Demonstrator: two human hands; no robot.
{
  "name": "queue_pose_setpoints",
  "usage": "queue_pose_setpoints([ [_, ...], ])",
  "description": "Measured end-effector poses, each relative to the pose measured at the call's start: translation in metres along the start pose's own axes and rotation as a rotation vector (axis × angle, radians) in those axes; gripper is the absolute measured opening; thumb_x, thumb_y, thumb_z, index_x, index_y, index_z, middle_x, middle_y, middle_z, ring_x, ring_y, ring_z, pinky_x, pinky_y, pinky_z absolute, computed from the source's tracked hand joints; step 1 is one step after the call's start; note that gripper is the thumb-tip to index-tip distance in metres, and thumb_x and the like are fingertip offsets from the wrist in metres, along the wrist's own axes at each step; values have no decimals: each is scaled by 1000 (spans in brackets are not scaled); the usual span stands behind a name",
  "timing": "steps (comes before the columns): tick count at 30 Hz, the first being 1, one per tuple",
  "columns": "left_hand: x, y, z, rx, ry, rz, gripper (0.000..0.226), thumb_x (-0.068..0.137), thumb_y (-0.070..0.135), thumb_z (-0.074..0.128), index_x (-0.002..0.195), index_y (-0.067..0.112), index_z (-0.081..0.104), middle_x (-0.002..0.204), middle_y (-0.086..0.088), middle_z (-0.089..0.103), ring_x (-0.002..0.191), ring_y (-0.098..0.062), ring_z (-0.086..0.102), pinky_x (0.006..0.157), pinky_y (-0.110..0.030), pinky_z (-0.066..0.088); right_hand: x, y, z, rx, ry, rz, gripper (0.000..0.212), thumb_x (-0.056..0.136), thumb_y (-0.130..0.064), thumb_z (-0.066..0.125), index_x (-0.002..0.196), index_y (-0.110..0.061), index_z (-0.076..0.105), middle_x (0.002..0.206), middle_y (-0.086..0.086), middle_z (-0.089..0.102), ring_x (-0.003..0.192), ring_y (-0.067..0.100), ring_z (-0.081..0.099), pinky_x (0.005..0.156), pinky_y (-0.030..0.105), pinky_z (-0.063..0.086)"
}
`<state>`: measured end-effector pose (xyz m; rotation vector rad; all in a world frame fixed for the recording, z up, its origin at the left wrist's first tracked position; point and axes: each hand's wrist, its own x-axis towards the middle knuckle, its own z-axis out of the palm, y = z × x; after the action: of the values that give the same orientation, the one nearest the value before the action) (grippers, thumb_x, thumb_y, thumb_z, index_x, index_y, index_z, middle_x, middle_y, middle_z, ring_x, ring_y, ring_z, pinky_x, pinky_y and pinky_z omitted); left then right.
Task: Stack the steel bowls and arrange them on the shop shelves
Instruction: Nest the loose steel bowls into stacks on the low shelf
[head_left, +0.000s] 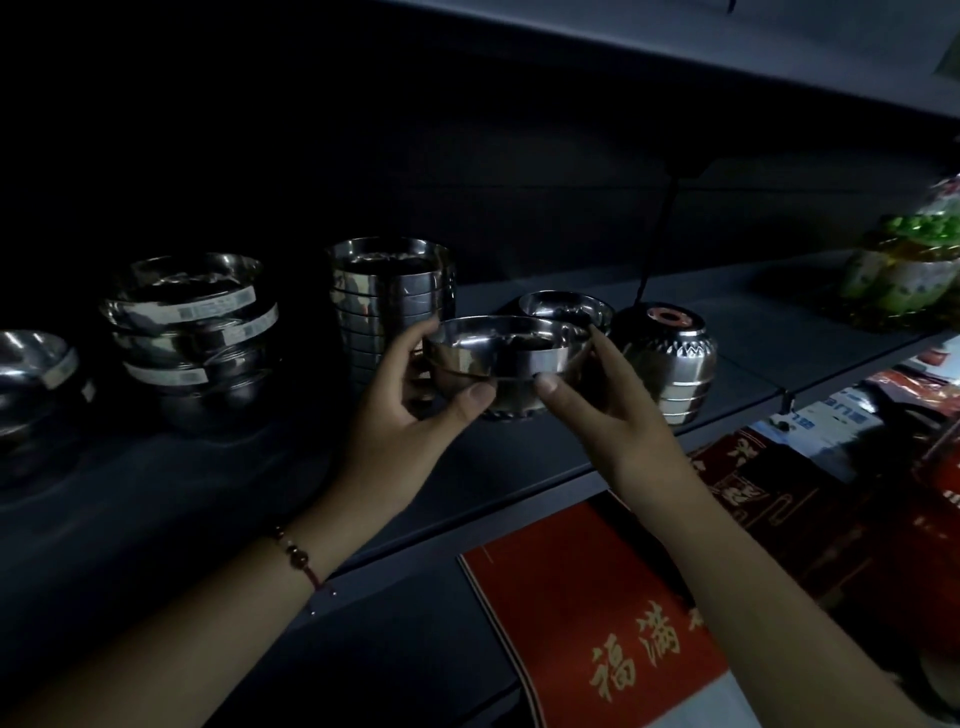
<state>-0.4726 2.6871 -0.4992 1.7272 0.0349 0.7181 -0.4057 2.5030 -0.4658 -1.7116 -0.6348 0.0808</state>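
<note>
Both hands hold a steel bowl (506, 353) above the dark shelf (519, 467), nested on another bowl beneath it. My left hand (410, 415) grips its left side, thumb on the front wall. My right hand (602, 400) grips the right side. Behind it sits another upright steel bowl (563, 306). To the left stands a tall stack of steel bowls (389, 301). Further left is a looser stack of labelled bowls (192, 332), and a single bowl (31, 374) at the far left. An upside-down stack of patterned bowls (662, 358) stands at the right.
Green patterned packaged ware (904, 265) sits at the shelf's right end. Below the shelf edge lie red packets with gold characters (597, 623) and more red packaged goods (831, 493). An upper shelf (675, 57) overhangs. A dark rod (654, 239) hangs near the bowls.
</note>
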Motion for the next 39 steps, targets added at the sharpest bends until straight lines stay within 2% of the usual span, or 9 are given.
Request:
queue_pose_setpoints([
  [6, 3, 14, -12, -94, 101, 39, 78, 75, 46, 82, 141, 30, 45, 127, 7, 67, 119, -7, 62, 101, -36, 52, 11, -9, 17, -42, 62, -78, 106, 58, -61, 72, 150, -32, 31, 140, -12, 52, 128, 3, 49, 106, 32, 43],
  [10, 5, 24, -20, -135, 117, 112, 50, 80, 28, 73, 127, 20, 60, 121, 4, 71, 117, -9, 65, 96, -24, 51, 20, -19, 29, 41, 76, -151, 79, 63, -45, 77, 131, -49, 38, 120, -25, 59, 111, -14, 55, 95, 21, 47],
  [13, 7, 25, -25, -91, 211, 160, 42, 83, 30, 72, 122, 17, 66, 113, 4, 74, 110, -8, 68, 93, -26, 54, 28, -25, 36, 102, 61, -219, 89, 71, -35, 80, 148, -33, 36, 137, -15, 56, 125, -3, 53, 105, 33, 48],
  [17, 18, 23, -32, 7, 352, 204, 35, 84, 42, 75, 118, 39, 66, 104, 8, 75, 102, -9, 70, 87, -31, 57, 48, -30, 48, 170, -6, -317, 87, 81, -24, 78, 153, -27, 28, 146, -9, 49, 132, 8, 50, 108, 41, 45],
  [23, 53, 18, -43, 60, 438, 223, 44, 90, 39, 70, 132, 28, 63, 115, 8, 73, 111, -9, 67, 95, -40, 55, 89, -34, 70, 241, -80, -341, 83, 86, -19, 72, 152, -25, 23, 146, -11, 48, 130, 2, 50, 110, 35, 44],
  [28, 72, 12, -43, 55, 477, 157, 15, 93, 34, 69, 104, 42, 67, 96, 28, 71, 96, 8, 67, 80, -14, 51, 123, -26, 82, 241, -163, -348, 44, 95, -13, 61, 134, -16, 42, 129, -6, 62, 119, 5, 60, 94, 27, 51],
  [31, 80, 2, -47, 101, 490, 121, 21, 93, 37, 68, 112, 28, 70, 99, 22, 72, 97, 12, 64, 79, -9, 49, 139, -21, 89, 243, -169, -325, 37, 95, -15, 62, 128, -16, 45, 126, -5, 64, 117, 6, 61, 94, 30, 51],
  [34, 85, -10, -48, 148, 526, 75, 31, 92, 38, 69, 121, 29, 66, 91, 37, 62, 92, 26, 54, 80, -1, 44, 144, -8, 94, 219, -158, -269, 37, 94, -18, 63, 128, -18, 49, 121, -4, 66, 112, 8, 64, 91, 31, 53],
  [39, 82, -22, -46, 152, 488, 75, 26, 91, 37, 69, 117, 40, 65, 110, 27, 67, 106, 8, 62, 93, -26, 53, 133, 11, 98, 205, -193, -204, 38, 96, -21, 60, 133, -24, 52, 122, -6, 67, 114, 6, 63, 98, 31, 50],
])
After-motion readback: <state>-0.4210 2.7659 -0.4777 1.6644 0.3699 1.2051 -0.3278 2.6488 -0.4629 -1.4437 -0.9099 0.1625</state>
